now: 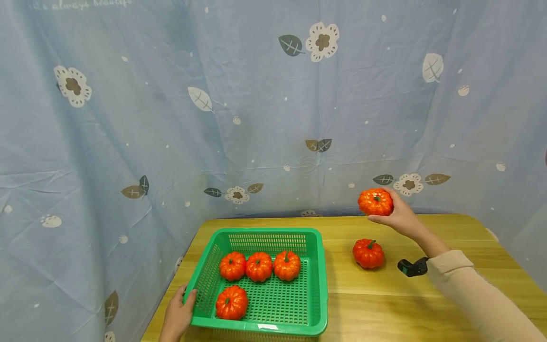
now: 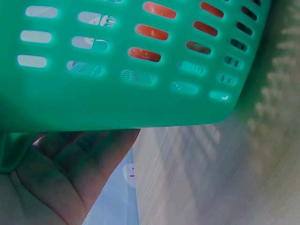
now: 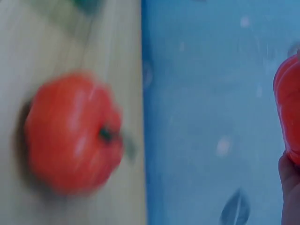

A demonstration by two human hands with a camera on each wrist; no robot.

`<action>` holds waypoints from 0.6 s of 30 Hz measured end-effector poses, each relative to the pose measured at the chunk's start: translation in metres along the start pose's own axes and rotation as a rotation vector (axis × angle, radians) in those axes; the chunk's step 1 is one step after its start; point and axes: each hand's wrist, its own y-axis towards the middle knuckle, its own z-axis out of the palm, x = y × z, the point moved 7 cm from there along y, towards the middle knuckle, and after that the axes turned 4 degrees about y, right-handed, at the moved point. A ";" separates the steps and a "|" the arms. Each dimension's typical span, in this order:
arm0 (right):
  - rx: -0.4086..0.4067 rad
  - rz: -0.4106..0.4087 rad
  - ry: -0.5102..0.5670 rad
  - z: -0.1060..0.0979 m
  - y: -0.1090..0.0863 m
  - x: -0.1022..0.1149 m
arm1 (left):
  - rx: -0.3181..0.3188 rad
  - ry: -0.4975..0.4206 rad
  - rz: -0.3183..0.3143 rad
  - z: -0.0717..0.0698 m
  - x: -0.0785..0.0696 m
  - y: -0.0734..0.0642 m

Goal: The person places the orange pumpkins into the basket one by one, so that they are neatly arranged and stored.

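Note:
My right hand (image 1: 399, 216) grips a small orange pumpkin (image 1: 375, 202) by its right side, up above the back of the table. Below it, another orange pumpkin (image 1: 368, 253) with a green stem rests on the wood; the right wrist view shows this pumpkin (image 3: 75, 133) blurred. A green plastic basket (image 1: 321, 285) stands on the left. Three pumpkins (image 1: 259, 266) sit in a row inside it, and one more pumpkin (image 1: 232, 302) lies at its front left. My left hand (image 1: 178, 311) holds the basket's left rim; in the left wrist view its fingers (image 2: 103, 159) reach beneath the rim.
The wooden table (image 1: 384, 313) extends to the right of the basket. A blue curtain (image 1: 265, 109) printed with flowers and leaves hangs behind the table and down its left side. A black strap device (image 1: 412, 267) sits at my right wrist.

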 end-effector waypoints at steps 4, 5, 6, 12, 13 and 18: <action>0.058 -0.079 0.067 0.034 0.020 0.036 | 0.000 0.004 0.006 -0.001 0.000 0.000; 0.076 -0.096 0.079 0.043 0.024 0.044 | -0.002 0.003 0.010 -0.001 0.000 0.000; 0.097 -0.111 0.101 0.053 0.027 0.051 | -0.003 0.001 0.011 -0.001 0.000 0.000; 0.232 -0.182 0.152 0.113 0.038 0.085 | 0.006 0.005 0.006 0.000 0.000 0.000; 0.256 -0.196 0.150 0.123 0.038 0.089 | 0.009 0.002 0.005 0.000 0.000 0.000; 0.397 -0.264 0.122 0.172 0.034 0.109 | 0.014 -0.010 0.006 0.000 0.001 0.001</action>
